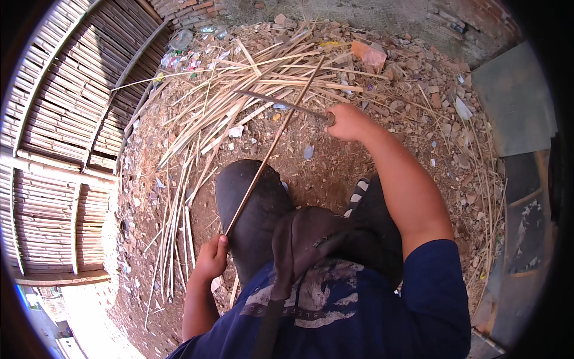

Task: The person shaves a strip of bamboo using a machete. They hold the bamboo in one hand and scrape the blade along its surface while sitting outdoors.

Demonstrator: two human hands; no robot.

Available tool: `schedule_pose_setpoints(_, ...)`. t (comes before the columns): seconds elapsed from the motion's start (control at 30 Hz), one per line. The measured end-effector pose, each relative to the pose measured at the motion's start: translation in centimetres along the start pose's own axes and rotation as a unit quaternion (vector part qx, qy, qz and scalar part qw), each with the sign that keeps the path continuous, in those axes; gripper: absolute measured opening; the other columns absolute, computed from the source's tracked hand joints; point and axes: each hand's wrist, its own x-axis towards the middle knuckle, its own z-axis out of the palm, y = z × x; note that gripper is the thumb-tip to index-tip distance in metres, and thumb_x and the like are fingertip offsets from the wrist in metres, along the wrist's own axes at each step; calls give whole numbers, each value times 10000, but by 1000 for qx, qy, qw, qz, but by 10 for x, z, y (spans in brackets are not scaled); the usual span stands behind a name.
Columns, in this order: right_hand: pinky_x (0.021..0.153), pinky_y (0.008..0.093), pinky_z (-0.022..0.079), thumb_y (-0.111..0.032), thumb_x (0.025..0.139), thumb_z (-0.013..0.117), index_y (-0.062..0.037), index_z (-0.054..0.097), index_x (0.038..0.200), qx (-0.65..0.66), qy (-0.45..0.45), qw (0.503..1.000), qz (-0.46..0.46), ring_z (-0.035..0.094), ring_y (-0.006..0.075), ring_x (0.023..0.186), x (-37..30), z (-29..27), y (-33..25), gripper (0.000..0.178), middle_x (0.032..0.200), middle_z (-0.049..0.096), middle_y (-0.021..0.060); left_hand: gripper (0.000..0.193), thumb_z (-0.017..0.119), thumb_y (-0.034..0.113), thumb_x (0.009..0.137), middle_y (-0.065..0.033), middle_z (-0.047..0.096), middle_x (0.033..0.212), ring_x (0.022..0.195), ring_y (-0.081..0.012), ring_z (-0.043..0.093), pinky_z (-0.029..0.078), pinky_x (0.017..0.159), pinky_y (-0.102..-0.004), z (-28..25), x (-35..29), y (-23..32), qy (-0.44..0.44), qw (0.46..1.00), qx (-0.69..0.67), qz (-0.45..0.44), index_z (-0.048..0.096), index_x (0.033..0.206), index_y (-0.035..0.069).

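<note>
My left hand [212, 257], beside my left knee, is closed around the near end of a long, thin bamboo strip [263, 166]. The strip slants up across that knee, its far end over the pile of split bamboo [239, 113]. In my right hand [350, 122], farther out and to the right, is the handle of a long-bladed knife [269, 98]. Its dark, slightly curved blade points left and crosses the strip; whether the two touch I cannot tell.
Brick rubble and litter cover the ground, with a large broken brick [369, 55] at the far right of the pile. A bamboo slat wall [66, 90] stands on the left, grey panels [514, 102] on the right, and a masonry wall [371, 21] at the back.
</note>
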Motion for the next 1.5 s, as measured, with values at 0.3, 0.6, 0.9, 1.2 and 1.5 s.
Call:
schedule_pose_setpoints(0.3, 752, 493, 549, -204, 755, 720, -105, 721, 960, -132, -93, 976, -147, 690, 390, 839, -37, 8, -67, 228, 843, 707, 172, 502, 408, 377, 1088, -170, 568, 670, 639, -308, 563, 448, 626, -436, -6, -12, -11, 6, 998, 49, 39, 560, 805, -8)
schedule_pose_setpoints(0.6, 778, 476, 549, -135, 739, 664, -56, 709, 980, -101, -54, 991, -71, 690, 380, 899, -29, -9, -38, 258, 912, 712, 187, 457, 438, 339, 1074, -213, 557, 651, 630, -400, 565, 442, 596, -474, -1, -32, -17, 51, 994, 84, 47, 545, 789, -2)
schedule_pose_setpoints(0.9, 783, 478, 563, -134, 753, 660, -85, 716, 994, 18, -3, 997, 78, 701, 367, 878, -10, -14, 28, 252, 911, 715, 177, 394, 467, 333, 1053, -266, 597, 701, 697, -515, 587, 456, 629, -560, -12, -33, -23, 52, 982, 172, 50, 551, 822, 25)
schedule_pose_setpoints(1.2, 802, 457, 552, -176, 753, 678, -17, 720, 998, -28, -142, 989, -12, 702, 358, 906, -18, -4, -13, 296, 946, 716, 214, 333, 493, 276, 1047, -272, 586, 675, 664, -515, 587, 441, 589, -580, 13, -36, -42, 94, 979, 173, 57, 515, 822, 31)
schedule_pose_setpoints(1.5, 852, 476, 546, -196, 763, 697, -58, 727, 1080, -60, -29, 997, -47, 700, 375, 940, -27, 7, -33, 347, 968, 720, 205, 382, 482, 328, 1052, -265, 588, 686, 695, -506, 600, 452, 627, -571, -5, -46, -22, 65, 979, 192, 23, 530, 817, 30)
